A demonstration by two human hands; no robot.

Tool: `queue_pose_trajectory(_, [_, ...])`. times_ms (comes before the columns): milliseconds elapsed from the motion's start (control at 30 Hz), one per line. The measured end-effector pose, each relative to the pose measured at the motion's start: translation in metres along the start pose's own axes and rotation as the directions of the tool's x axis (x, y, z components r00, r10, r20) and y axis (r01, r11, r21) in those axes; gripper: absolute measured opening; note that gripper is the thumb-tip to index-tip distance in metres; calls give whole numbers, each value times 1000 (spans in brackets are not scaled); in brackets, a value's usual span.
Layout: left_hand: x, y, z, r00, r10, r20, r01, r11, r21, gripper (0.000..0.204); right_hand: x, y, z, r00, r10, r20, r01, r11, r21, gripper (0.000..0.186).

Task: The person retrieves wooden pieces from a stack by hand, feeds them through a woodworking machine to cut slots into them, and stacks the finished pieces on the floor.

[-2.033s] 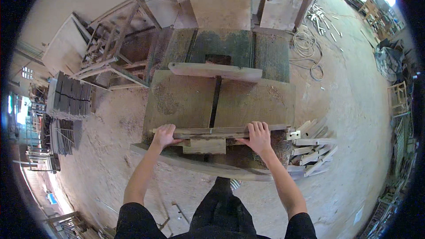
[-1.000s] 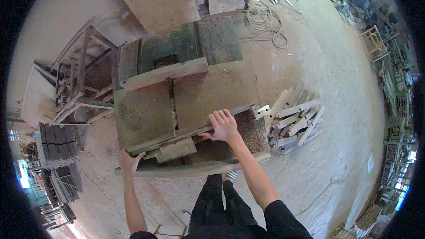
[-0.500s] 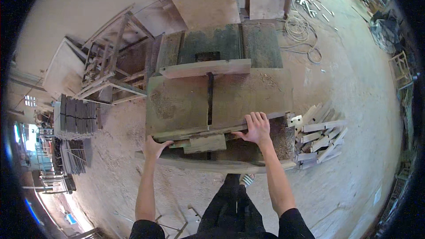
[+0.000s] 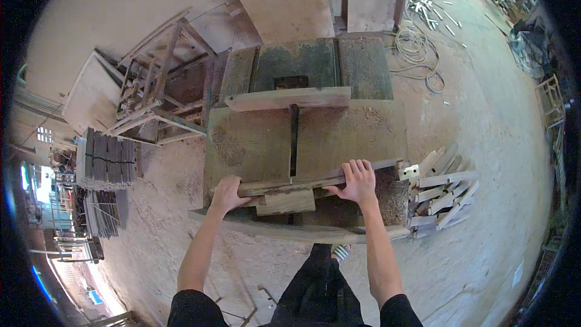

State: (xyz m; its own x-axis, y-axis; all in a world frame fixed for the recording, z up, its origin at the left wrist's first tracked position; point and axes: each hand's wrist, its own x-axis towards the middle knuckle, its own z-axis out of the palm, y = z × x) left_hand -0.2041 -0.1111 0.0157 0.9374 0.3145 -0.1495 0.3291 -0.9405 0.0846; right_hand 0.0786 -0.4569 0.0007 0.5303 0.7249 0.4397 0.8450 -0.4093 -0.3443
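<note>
A: Hands?
B: Left hand (image 4: 227, 195) and right hand (image 4: 359, 183) both pinch the wooden rail (image 4: 302, 184), fingers over top, thumbs on near side.
A: Rail where?
B: Near edge of slotted board (image 4: 345, 136); wood block (image 4: 285, 202) sits between the hands.

The dark green, dusty desk (image 4: 366, 71) bears a slotted brown board (image 4: 251, 145); a wooden crosspiece (image 4: 290, 98) stands along the board's far edge, and shavings (image 4: 374, 116) litter it. The pale floor (image 4: 502, 127) carries loosely coiled cable (image 4: 414, 47) and scattered wooden sticks (image 4: 449, 29).
</note>
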Motion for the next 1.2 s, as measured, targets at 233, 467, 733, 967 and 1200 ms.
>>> queue_pose_trajectory(233, [-4, -17, 12, 986, -79, 143, 66, 993, 99, 67, -1, -1, 2, 1000, -6, 16, 5, 999, 31, 69])
queue_pose_trajectory(467, [-2, -18, 27, 998, -45, 32, 40, 989, 143, 73, -3, 6, 6, 999, -37, -40, 37, 999, 0, 68])
queue_pose_trajectory(733, [0, -32, 39, 999, 13, -33, -8, 988, 154, 74, 1, 8, 11, 997, -53, -58, 54, 998, 12, 67])
queue_pose_trajectory(967, [5, -32, 40, 999, -53, -7, 54, 988, 144, 76, 1, 11, 18, 998, -48, -50, 48, 999, 10, 70])
queue_pose_trajectory(1200, [5, -27, 45, 989, 32, -147, -23, 998, 65, 67, -2, 12, 20, 994, -63, -87, 61, 998, -25, 71])
